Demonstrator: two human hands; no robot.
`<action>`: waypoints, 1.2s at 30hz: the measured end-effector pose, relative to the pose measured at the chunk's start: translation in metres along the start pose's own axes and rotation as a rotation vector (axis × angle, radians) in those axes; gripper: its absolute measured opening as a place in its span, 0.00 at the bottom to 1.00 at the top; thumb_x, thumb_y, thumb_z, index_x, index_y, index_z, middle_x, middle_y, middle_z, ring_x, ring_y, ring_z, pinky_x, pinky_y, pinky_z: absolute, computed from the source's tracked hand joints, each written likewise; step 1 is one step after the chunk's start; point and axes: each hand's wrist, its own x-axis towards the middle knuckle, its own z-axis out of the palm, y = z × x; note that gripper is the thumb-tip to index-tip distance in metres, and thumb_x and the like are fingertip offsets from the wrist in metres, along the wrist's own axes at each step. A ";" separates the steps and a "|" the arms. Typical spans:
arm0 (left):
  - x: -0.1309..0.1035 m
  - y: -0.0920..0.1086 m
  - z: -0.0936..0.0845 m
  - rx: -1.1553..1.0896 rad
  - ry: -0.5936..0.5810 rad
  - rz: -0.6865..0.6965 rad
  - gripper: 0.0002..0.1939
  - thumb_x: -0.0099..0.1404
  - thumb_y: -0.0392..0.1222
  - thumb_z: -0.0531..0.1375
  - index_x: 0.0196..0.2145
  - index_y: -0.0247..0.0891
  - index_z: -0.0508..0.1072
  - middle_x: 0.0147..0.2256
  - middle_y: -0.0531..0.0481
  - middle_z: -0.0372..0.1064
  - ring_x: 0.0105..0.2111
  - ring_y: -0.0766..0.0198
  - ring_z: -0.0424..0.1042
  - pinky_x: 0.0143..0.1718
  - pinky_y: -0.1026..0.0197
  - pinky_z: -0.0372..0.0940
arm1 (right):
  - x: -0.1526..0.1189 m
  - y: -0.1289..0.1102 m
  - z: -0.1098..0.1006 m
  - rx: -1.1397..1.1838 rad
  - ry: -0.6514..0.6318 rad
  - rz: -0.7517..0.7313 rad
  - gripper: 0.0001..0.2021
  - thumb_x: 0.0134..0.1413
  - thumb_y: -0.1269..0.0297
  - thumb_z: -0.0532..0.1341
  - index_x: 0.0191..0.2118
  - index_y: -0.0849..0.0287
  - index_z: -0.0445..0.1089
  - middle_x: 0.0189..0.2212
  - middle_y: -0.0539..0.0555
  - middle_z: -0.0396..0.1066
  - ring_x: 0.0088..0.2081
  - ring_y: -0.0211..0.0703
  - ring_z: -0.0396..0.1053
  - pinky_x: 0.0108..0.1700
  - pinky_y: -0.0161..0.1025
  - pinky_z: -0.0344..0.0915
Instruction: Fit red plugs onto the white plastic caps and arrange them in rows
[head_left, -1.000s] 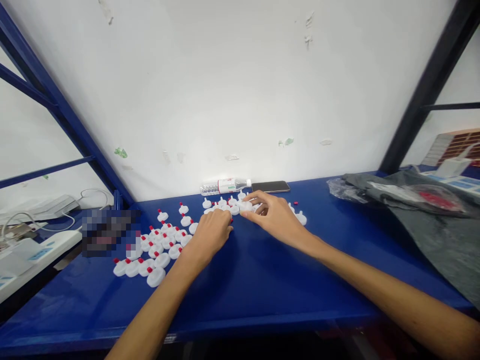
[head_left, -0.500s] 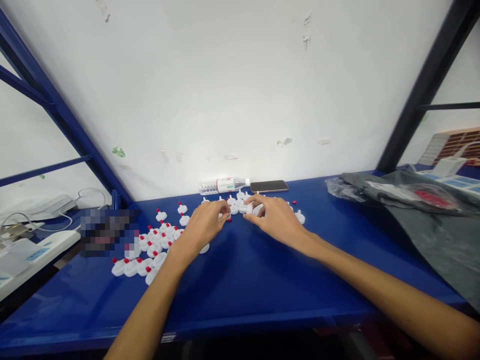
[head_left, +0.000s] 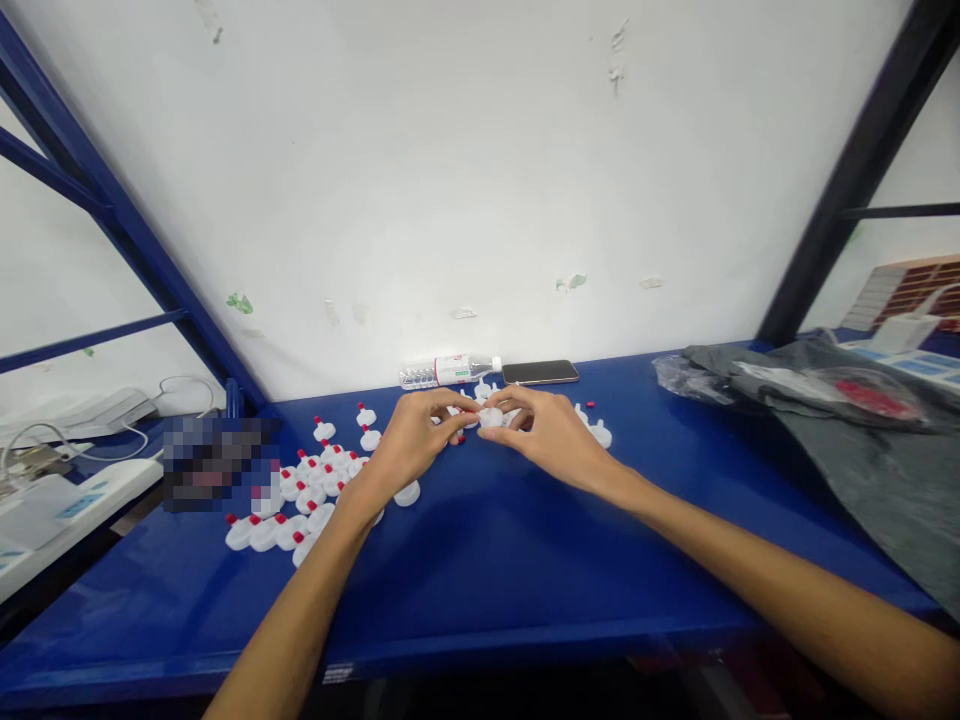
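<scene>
My right hand (head_left: 536,425) pinches a white round plastic nozzle cap (head_left: 491,418) between thumb and fingers, just above the blue table. My left hand (head_left: 427,425) is closed in a pinch, its fingertips against the left side of that nozzle cap. Whatever sits between the left fingertips is too small and covered to make out. A loose small red cap (head_left: 461,439) shows below the left fingers. Several white nozzle caps (head_left: 484,388) stand behind both hands, partly hidden. On the left lie several more nozzle caps with red tips (head_left: 310,497), grouped close together.
A clear water bottle (head_left: 450,371) lies by the wall beside a dark phone (head_left: 540,372). Another red cap (head_left: 590,405) and a white nozzle cap (head_left: 600,433) sit right of my hands. Plastic bags (head_left: 825,390) cover the right side; a power strip (head_left: 75,510) is at left.
My left hand has moved right, bringing its pinched fingertips up to the white nozzle cap in my right hand. The right hand has moved slightly left with the nozzle cap.
</scene>
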 end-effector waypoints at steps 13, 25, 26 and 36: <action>0.005 -0.013 -0.038 0.545 0.271 -0.164 0.09 0.66 0.43 0.62 0.39 0.42 0.83 0.34 0.49 0.81 0.31 0.59 0.73 0.36 0.57 0.64 | 0.001 -0.005 0.000 0.160 0.086 0.031 0.15 0.66 0.52 0.60 0.52 0.53 0.72 0.42 0.54 0.78 0.34 0.43 0.77 0.38 0.40 0.70; 0.000 -0.044 -0.048 0.884 0.076 -0.481 0.06 0.62 0.38 0.61 0.35 0.41 0.79 0.40 0.42 0.79 0.40 0.46 0.77 0.36 0.54 0.65 | 0.001 0.019 -0.001 -0.620 0.029 -0.121 0.12 0.66 0.69 0.57 0.49 0.60 0.76 0.44 0.60 0.79 0.47 0.57 0.74 0.47 0.50 0.66; -0.001 -0.046 -0.049 0.886 0.064 -0.489 0.06 0.61 0.37 0.61 0.35 0.41 0.79 0.39 0.42 0.79 0.40 0.46 0.77 0.36 0.54 0.65 | 0.002 0.020 -0.001 -0.649 0.008 -0.112 0.12 0.66 0.68 0.58 0.49 0.60 0.77 0.43 0.61 0.79 0.47 0.57 0.74 0.47 0.50 0.66; -0.001 -0.060 -0.048 0.836 -0.012 -0.550 0.08 0.60 0.35 0.62 0.37 0.42 0.79 0.40 0.45 0.80 0.40 0.52 0.78 0.36 0.57 0.66 | 0.003 0.033 0.002 -0.749 -0.114 -0.094 0.12 0.64 0.63 0.64 0.50 0.59 0.78 0.41 0.60 0.80 0.46 0.60 0.73 0.44 0.48 0.64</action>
